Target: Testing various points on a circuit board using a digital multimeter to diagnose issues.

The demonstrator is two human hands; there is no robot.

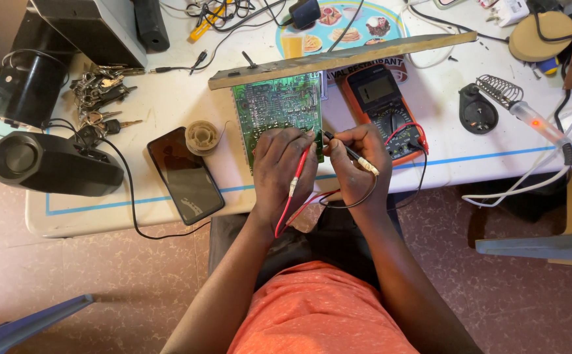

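Green circuit board [276,105]: rectangular, lies flat on the white table, solder side up, its far edge tucked under a worn wooden strip. Near edge partly covered by the hands.

Red probe [301,167]: slim red shaft, pinched in the left hand [283,172], tip angled down onto the board's near right corner. Its red lead loops below the hand, off the table edge.

Black probe [345,149]: thin black shaft with pale collar, gripped in the right hand [358,164], tip pointing left, close to the board's right edge; contact cannot be confirmed. Black lead curls under the wrist.
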